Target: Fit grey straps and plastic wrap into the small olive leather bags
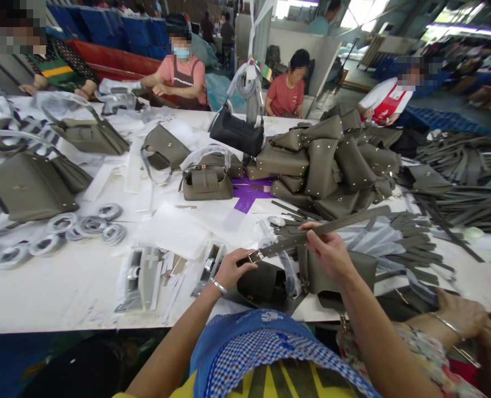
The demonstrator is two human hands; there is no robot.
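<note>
An olive-grey strap (289, 241) with a metal buckle is stretched between my two hands above the table. My left hand (233, 270), with a bracelet on the wrist, pinches it at the buckle end. Further along, my right hand (327, 250) grips the strap between thumb and fingers, and its free end reaches up to the right. Below the strap lies an open olive handbag (255, 284), dark inside. Another olive bag (361, 269) sits under my right forearm. Loose straps (415, 246) are fanned out to the right.
Olive bags (323, 160) are heaped at centre right, with a strap pile (464, 160) beyond. Tape dispensers (141, 279) and wrapped strap rolls (90, 225) lie left. A black bag (237, 130) hangs ahead. A co-worker's hand (463, 312) is close on my right; several people sit opposite.
</note>
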